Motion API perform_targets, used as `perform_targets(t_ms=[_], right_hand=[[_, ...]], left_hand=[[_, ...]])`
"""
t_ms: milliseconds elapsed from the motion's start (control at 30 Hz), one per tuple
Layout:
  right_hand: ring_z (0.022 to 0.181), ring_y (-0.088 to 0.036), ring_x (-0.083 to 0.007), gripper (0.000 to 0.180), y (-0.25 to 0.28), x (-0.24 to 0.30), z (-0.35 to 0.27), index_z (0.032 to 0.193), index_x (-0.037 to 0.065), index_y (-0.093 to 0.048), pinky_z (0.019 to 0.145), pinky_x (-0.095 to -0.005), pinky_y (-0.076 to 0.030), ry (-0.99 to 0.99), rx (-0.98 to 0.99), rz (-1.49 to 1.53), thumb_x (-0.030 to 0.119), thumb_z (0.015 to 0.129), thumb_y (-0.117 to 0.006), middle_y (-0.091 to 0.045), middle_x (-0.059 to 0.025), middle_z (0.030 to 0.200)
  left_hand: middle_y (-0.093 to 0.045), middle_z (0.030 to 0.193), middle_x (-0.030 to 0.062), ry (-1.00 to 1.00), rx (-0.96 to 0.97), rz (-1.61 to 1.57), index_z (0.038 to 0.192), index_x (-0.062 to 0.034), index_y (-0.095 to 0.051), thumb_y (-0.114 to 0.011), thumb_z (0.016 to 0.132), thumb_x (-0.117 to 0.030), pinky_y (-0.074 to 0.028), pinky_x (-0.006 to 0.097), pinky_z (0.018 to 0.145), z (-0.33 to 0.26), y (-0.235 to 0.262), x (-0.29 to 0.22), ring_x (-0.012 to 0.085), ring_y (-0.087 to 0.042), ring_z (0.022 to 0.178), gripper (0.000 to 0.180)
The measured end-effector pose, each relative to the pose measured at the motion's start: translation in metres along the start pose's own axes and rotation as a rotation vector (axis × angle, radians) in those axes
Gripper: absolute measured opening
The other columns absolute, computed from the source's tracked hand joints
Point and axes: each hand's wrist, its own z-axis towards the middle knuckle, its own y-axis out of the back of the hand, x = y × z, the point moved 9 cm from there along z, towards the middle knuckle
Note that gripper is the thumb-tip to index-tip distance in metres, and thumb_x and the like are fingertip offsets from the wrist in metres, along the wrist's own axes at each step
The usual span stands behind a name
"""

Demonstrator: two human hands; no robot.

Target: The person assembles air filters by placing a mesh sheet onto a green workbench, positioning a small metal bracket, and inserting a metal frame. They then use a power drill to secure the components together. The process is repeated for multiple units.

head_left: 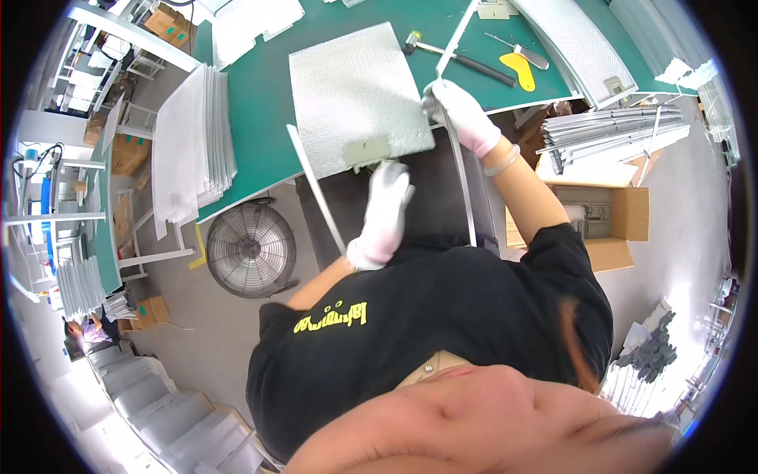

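My right hand (464, 120), in a white glove, is closed around a thin metal strip (460, 178) at the near edge of the green table. The strip runs down toward my body, and another length extends away past the hand. A silvery mesh panel (351, 87) lies on the table, its near end overhanging. At that end sits a small grey-green plate (367, 150). Just below the plate is my gloved left hand (384, 209), its fingers curled and blurred; what they hold, if anything, is unclear. Left of it slants a second metal strip (314, 186), its lower end near my wrist.
On the green table (257, 118) lie a hammer (462, 59), a yellow tool (518, 69) and a scraper-like blade (530, 55). Stacked panels (193, 142) stand left, above a floor fan (251, 249). Metal strips (616, 134) and an open carton (632, 213) are right.
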Motion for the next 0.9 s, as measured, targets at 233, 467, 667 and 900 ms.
perform_targets(t_ms=[233, 467, 667, 900], right_hand=[[0.076, -0.055, -0.0078, 0.054, -0.014, -0.009, -0.073, 0.152, 0.001, -0.030, 0.074, -0.0241, -0.049, 0.128, -0.068, -0.415, 0.021, 0.105, -0.047, -0.062, -0.0040, 0.093], [0.061, -0.044, -0.0046, 0.059, -0.036, -0.027, -0.062, 0.158, 0.005, -0.023, 0.060, -0.0201, -0.047, 0.112, -0.043, -0.118, 0.016, 0.105, -0.047, -0.054, 0.0016, 0.089], [0.057, -0.044, -0.0053, 0.062, -0.045, -0.011, -0.044, 0.157, 0.004, -0.024, 0.060, -0.0236, -0.049, 0.050, 0.072, 0.077, 0.023, 0.104, -0.049, -0.053, 0.0002, 0.082], [0.060, -0.047, -0.0055, 0.064, -0.044, -0.021, -0.059, 0.158, 0.005, -0.023, 0.062, -0.0244, -0.051, 0.011, -0.033, 0.019, 0.021, 0.103, -0.052, -0.053, -0.0001, 0.082]], left_hand=[[-0.056, 0.138, 0.0089, 0.331, -0.022, -0.766, 0.131, -0.0045, -0.051, -0.047, 0.105, -0.025, -0.039, 0.044, 0.112, 0.046, -0.046, 0.056, 0.0284, -0.048, 0.132, 0.034], [-0.061, 0.124, 0.0094, 0.258, 0.148, -0.856, 0.128, -0.0097, -0.056, -0.052, 0.103, -0.028, -0.051, 0.043, 0.096, 0.132, -0.045, 0.017, 0.0279, -0.059, 0.116, 0.031], [-0.065, 0.110, 0.0096, 0.149, 0.114, -0.717, 0.119, -0.0076, -0.062, -0.055, 0.102, -0.027, -0.052, 0.042, 0.092, 0.165, -0.047, 0.005, 0.0259, -0.060, 0.109, 0.027], [-0.061, 0.106, 0.0120, 0.121, 0.071, -0.735, 0.118, 0.0025, -0.057, -0.052, 0.105, -0.026, -0.050, 0.040, 0.095, 0.169, -0.049, 0.002, 0.0255, -0.059, 0.103, 0.032]])
